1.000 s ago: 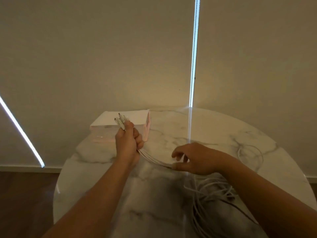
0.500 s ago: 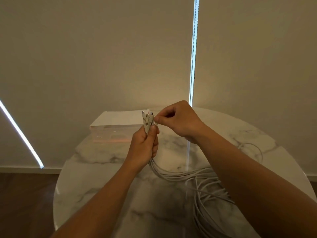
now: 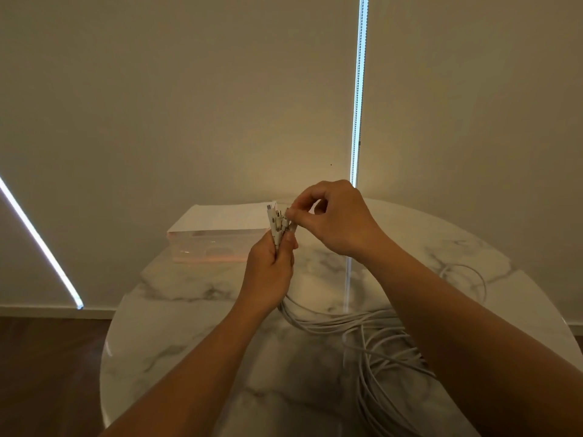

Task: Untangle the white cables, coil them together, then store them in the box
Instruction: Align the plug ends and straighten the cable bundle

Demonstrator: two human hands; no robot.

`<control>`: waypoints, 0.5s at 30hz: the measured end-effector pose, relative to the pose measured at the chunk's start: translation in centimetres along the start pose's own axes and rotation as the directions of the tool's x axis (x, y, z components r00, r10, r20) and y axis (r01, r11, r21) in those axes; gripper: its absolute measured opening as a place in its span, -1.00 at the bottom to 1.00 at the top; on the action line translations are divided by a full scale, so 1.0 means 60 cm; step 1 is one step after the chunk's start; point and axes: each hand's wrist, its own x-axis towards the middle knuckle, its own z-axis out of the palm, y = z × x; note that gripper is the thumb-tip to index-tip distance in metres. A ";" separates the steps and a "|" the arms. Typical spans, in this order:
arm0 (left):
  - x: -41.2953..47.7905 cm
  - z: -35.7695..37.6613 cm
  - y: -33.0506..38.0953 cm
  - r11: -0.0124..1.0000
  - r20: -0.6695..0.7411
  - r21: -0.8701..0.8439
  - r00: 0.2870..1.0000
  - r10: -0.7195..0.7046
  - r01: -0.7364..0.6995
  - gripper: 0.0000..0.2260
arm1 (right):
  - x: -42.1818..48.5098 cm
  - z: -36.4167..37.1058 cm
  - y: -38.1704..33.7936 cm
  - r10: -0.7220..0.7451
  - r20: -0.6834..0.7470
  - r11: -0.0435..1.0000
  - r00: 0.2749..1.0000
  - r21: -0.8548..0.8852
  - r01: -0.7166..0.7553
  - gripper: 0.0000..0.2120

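Several white cables (image 3: 372, 339) trail in loose loops over the right half of the round marble table (image 3: 195, 310). My left hand (image 3: 271, 266) grips their gathered ends upright above the table, with the plug ends (image 3: 277, 220) sticking out of the top of the fist. My right hand (image 3: 331, 216) pinches one of those plugs from the right with thumb and forefinger. Behind the hands sits the clear plastic box (image 3: 208, 247) with a white lid, at the table's far side.
One cable loop (image 3: 467, 279) lies near the table's right rim. A wall with closed blinds stands right behind the table, with bright light slits. Dark wooden floor (image 3: 47, 373) shows at the left.
My right hand rose from the cables on the table up to the plug ends and now pinches one. My left hand shifted right and turned the bundle more upright.
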 end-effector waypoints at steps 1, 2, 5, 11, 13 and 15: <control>0.000 0.001 -0.002 1.000 -0.002 0.017 1.000 0.005 -0.005 -0.75 | 0.000 0.000 0.002 0.006 0.009 1.000 1.000 -0.028 -0.005 -0.93; 0.000 0.002 -0.003 1.000 0.000 0.028 1.000 0.005 -0.005 -0.75 | 0.000 -0.001 0.004 0.014 0.014 0.999 1.000 -0.037 -0.013 -0.95; 0.002 0.003 -0.004 0.998 0.004 0.058 1.000 -0.005 0.004 -0.76 | 0.002 -0.006 0.006 0.046 0.055 0.999 0.997 -0.027 -0.044 -0.98; 0.003 0.005 -0.001 0.995 0.028 0.102 0.999 -0.024 0.021 -0.76 | 0.008 -0.009 0.011 -0.007 0.047 0.994 0.999 -0.111 0.012 -0.94; 0.006 0.007 0.003 0.994 0.033 0.103 0.999 -0.028 0.024 -0.75 | 0.002 -0.003 0.011 -0.155 -0.025 0.970 0.988 -0.191 0.148 -0.87; 0.011 0.008 0.004 0.992 0.049 0.122 0.998 -0.041 0.035 -0.76 | -0.006 0.002 0.008 -0.254 0.030 0.947 0.967 -0.197 0.255 -0.88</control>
